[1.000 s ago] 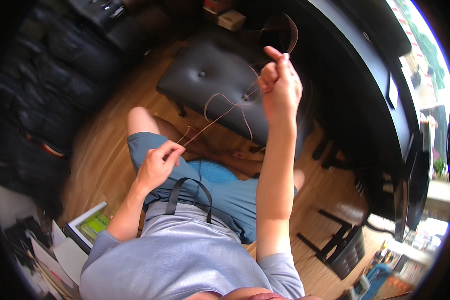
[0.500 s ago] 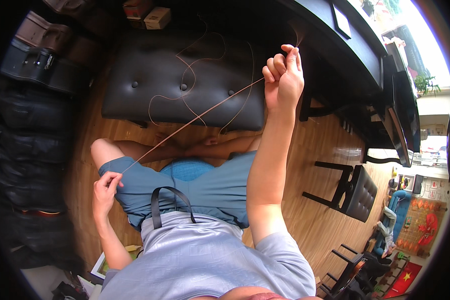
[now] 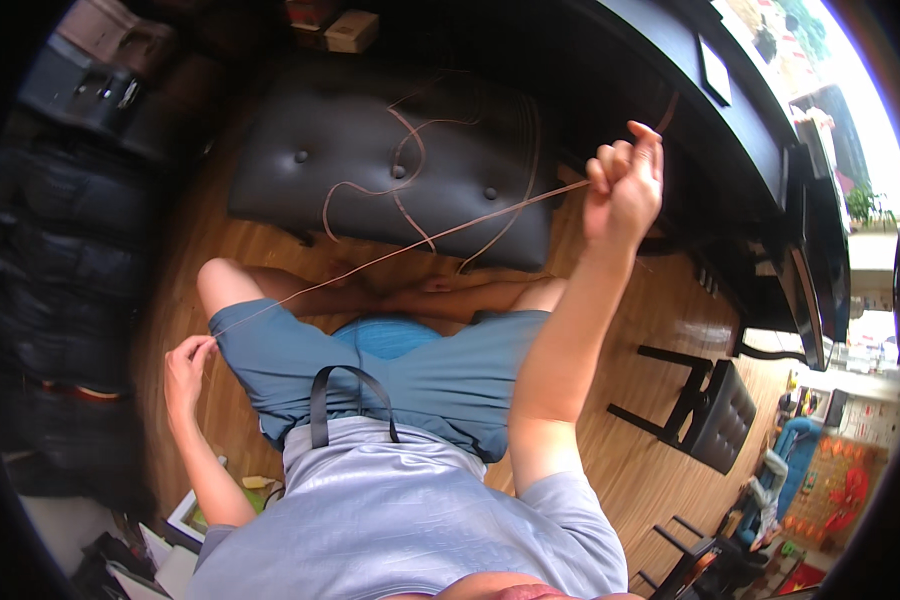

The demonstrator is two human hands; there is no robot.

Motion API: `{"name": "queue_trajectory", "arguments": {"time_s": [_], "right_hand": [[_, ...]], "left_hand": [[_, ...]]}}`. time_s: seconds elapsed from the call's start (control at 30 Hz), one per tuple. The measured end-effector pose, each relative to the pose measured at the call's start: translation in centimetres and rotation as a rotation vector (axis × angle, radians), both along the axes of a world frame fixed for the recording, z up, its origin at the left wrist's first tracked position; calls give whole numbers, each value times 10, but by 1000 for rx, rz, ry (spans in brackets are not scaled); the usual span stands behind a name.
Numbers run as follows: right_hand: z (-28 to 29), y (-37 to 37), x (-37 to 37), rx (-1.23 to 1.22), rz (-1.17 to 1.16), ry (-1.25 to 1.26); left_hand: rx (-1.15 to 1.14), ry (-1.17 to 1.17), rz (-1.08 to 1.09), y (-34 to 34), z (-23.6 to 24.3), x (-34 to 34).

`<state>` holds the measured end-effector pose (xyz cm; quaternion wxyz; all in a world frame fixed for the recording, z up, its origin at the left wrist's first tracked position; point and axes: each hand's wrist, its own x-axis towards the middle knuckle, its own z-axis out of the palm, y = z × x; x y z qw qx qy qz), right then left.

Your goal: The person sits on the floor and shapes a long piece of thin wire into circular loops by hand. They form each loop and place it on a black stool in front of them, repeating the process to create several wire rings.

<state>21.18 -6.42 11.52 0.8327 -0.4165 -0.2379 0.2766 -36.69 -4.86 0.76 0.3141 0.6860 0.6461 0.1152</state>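
A thin tan cord is stretched diagonally between my two hands, over my crossed legs. My left hand pinches one part of it beside my left thigh, at the lower left. My right hand, raised at the upper right near the black piano-like furniture, grips the cord with curled fingers, index finger lifted. More loops of cord lie across the black tufted leather bench in front of me. A black strap loops at my waist, and a blue cushion shows between my thighs.
Black piano-like furniture curves along the right. Dark leather items fill the left, small boxes sit beyond the bench. A black chair stands at lower right, a blue sofa behind it. A white-framed tray is at lower left.
My hands have moved much farther apart, drawing the cord out long: the left went down and leftward, the right outward to the right. The cord loops now lie spread over the bench.
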Motion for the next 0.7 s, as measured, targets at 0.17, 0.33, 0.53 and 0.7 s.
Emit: {"name": "queue_trajectory", "arguments": {"time_s": [0.17, 0.33, 0.53, 0.7], "right_hand": [[-17, -33, 51, 54, -22, -39], [-30, -61, 84, 48, -58, -15], [6, -19, 2, -160, -301, -5], [21, 25, 1, -136, -66, -171]], "left_hand": [[146, 109, 45, 4, -14, -48], [190, -128, 302, 7, -25, -72], [166, -563, 552, 7, -25, -86], [177, -933, 742, 12, -17, -98]]}}
